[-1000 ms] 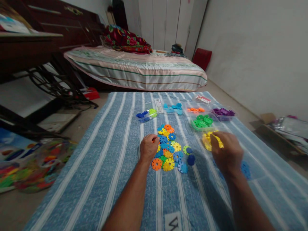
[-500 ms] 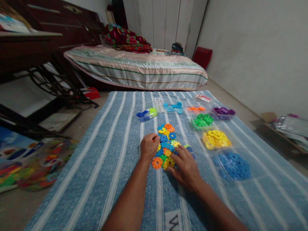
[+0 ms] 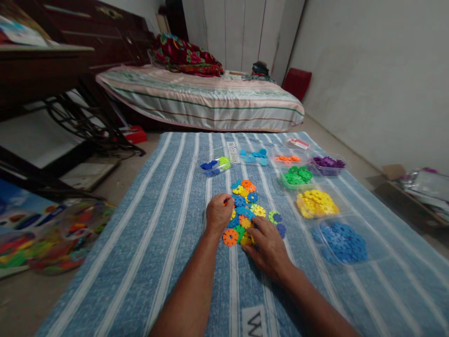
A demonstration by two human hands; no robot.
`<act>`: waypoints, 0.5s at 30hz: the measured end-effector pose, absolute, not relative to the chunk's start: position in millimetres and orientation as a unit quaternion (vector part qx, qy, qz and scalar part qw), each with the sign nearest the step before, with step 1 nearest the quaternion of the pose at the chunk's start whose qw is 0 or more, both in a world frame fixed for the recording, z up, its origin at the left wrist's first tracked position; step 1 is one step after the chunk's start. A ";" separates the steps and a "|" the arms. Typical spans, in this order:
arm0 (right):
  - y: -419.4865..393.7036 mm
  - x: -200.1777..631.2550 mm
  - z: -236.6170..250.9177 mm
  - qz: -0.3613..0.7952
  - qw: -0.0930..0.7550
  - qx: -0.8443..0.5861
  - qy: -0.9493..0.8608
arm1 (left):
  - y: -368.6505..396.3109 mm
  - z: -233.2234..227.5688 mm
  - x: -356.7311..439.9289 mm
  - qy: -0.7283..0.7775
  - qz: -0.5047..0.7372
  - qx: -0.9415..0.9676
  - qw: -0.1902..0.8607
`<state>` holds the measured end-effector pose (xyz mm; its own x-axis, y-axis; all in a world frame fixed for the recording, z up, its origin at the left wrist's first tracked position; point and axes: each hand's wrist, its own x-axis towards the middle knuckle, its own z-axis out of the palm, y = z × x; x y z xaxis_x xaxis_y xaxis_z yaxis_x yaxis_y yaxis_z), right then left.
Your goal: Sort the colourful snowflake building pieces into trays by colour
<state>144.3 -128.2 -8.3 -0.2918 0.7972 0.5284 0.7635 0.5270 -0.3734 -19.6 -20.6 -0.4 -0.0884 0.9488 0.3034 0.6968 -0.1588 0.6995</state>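
A cluster of joined notched plastic discs [image 3: 240, 201], blue, yellow, orange and green, lies flat on the cloth in front of me. At its left edge my left hand [image 3: 219, 214] is closed, with a bit of an orange-red notched disc showing at its fingertips. My right hand [image 3: 269, 243] lies over the lower right side, its bent fingers and thumb around a yellow notched disc [image 3: 247, 239]. Those fingers partly cover that disc. An orange disc [image 3: 230, 237] lies at the cluster's lower left. Lime and dark-blue discs [image 3: 277, 218] show just beyond my right hand.
Clear plastic boxes hold blue discs [image 3: 342, 242], yellow discs [image 3: 318, 203], green discs [image 3: 297, 175], purple discs [image 3: 329, 162], orange discs [image 3: 287, 158] and light-blue discs [image 3: 257, 156]. Another box has dark-blue and lime discs [image 3: 224, 163]. A striped cloth [image 3: 140, 243] covers the table; a bed [image 3: 203, 103] stands behind.
My right hand has shifted slightly left and down, fingers drawn in over the yellow disc, uncovering the lime and dark-blue discs at its right. My left hand stays at the cluster's left edge.
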 end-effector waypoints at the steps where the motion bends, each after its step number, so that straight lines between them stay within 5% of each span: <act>1: -128.0 144.7 -8.6 0.026 0.348 -0.483 -0.803 | -20.6 -0.7 -19.6 0.628 0.388 0.655 0.162; 15: -129.3 148.3 -12.4 0.056 0.361 -0.508 -0.780 | -21.6 0.5 -19.4 0.624 0.390 0.657 0.162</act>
<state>148.3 -129.3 -12.4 -0.2226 0.8330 0.5066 0.7526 0.4771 -0.4538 -19.4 -21.6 0.5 -0.0831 0.9471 0.3100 0.6945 -0.1681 0.6996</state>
